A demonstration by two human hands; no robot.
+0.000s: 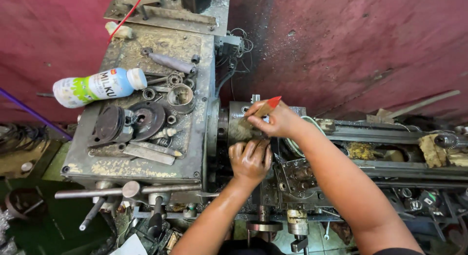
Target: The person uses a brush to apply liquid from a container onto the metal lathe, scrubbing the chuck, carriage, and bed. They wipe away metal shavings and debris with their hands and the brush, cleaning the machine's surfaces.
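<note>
My right hand (276, 122) grips a paintbrush (263, 109) with a wooden handle and a red tip, its dirty bristles pressed against the lathe chuck (238, 130). My left hand (250, 160) is curled just below the chuck, oily, resting on the machine beside the tool post (298, 175); whether it holds something is hidden. Both forearms reach in from the bottom of the view.
The lathe headstock top (146, 157) carries round metal discs (141, 119), rings, a metal cup (181, 97), a tapered shaft (168, 63) and a lying white plastic bottle (97, 87). Levers (97, 192) stick out at the front. The lathe bed (390, 157) runs right. A red wall stands behind.
</note>
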